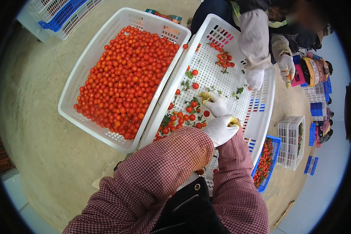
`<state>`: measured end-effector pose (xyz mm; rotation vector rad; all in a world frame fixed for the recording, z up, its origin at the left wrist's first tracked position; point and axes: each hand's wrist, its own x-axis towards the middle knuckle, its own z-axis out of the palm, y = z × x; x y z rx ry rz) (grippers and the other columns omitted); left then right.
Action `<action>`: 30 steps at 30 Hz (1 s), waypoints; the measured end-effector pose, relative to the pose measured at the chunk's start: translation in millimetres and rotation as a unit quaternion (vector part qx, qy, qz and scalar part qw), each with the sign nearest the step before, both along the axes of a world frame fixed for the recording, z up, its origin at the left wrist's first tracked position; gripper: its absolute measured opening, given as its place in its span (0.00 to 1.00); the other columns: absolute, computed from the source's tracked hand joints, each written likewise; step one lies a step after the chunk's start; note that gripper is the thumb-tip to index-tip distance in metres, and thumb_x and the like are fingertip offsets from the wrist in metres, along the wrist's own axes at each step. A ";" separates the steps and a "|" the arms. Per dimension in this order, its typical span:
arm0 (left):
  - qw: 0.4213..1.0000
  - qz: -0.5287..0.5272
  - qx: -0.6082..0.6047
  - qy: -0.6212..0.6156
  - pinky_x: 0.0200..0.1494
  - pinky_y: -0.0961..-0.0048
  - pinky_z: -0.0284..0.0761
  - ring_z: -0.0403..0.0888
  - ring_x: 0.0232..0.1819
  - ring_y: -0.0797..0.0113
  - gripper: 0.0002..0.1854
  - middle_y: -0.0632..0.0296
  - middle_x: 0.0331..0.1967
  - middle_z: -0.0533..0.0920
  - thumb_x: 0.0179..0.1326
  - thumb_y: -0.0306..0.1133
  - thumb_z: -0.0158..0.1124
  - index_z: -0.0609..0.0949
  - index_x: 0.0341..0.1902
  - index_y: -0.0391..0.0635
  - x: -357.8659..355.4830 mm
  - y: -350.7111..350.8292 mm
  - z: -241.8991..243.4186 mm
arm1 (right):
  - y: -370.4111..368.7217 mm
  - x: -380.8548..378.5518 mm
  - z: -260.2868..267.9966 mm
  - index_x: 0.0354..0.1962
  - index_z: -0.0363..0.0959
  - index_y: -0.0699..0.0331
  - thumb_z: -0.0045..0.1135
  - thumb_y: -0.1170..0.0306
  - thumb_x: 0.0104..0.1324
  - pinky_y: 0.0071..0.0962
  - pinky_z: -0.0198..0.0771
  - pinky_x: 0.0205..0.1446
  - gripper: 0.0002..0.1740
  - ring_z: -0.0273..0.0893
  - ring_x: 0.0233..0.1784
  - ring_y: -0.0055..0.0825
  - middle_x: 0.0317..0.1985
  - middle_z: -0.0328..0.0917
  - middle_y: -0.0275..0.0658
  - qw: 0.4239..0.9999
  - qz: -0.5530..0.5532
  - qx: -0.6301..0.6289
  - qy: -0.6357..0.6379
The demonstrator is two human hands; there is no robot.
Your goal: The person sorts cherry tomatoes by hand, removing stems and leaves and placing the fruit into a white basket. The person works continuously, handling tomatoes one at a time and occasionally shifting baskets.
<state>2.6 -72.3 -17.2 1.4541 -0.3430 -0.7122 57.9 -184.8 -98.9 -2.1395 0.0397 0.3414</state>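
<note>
My left hand (221,130), in a white glove with yellow-stained fingertips, crosses over my right wrist. Its curled fingers grip the cuff of my right checked sleeve (233,152). Just beyond it, my right hand (215,104) reaches leftward in a similar glove, thumb and fingers slightly apart, with nothing visible between them. Both hands are over a white perforated plastic crate (203,65). Loose red cherry tomatoes (180,120) and green stem scraps (185,85) lie in it, left of my hands. A cluster of cherry tomatoes (224,60) lies farther up.
Left stands a white crate (84,65) with many cherry tomatoes (125,84). A co-worker's gloved hand (255,79) reaches into the near crate; their other gloved hand (286,68) is beyond its rim. A blue crate (276,143) of tomatoes and white crates (286,143) stand right.
</note>
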 end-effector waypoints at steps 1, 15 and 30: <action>1.000 0.003 0.005 -0.004 0.36 0.80 0.73 0.78 0.31 0.75 0.11 0.60 0.31 0.81 0.59 0.30 0.55 0.77 0.42 0.37 -0.2 0.0 0.4 | 5.5 -5.1 0.5 0.42 0.76 0.59 0.53 0.73 0.55 0.16 0.65 0.32 0.15 0.65 0.27 0.15 0.35 0.73 0.32 0.998 0.029 -0.049 -0.027; 0.999 0.008 0.014 -0.028 0.44 0.68 0.73 0.79 0.39 0.56 0.16 0.51 0.36 0.80 0.57 0.38 0.53 0.76 0.43 0.39 1.7 0.2 -4.0 | 20.1 -8.3 17.9 0.52 0.63 0.72 0.50 0.59 0.59 0.16 0.53 0.18 0.29 0.57 0.16 0.16 0.34 0.75 0.40 0.873 -0.050 0.479 0.079; 0.930 0.299 -0.152 0.149 0.34 0.84 0.71 0.71 0.32 0.80 0.16 0.64 0.35 0.75 0.60 0.28 0.57 0.67 0.50 0.39 19.2 -0.3 0.4 | -15.8 -13.9 58.1 0.51 0.68 0.69 0.49 0.63 0.64 0.15 0.67 0.38 0.21 0.68 0.30 0.15 0.31 0.74 0.32 0.922 -0.144 0.357 -0.048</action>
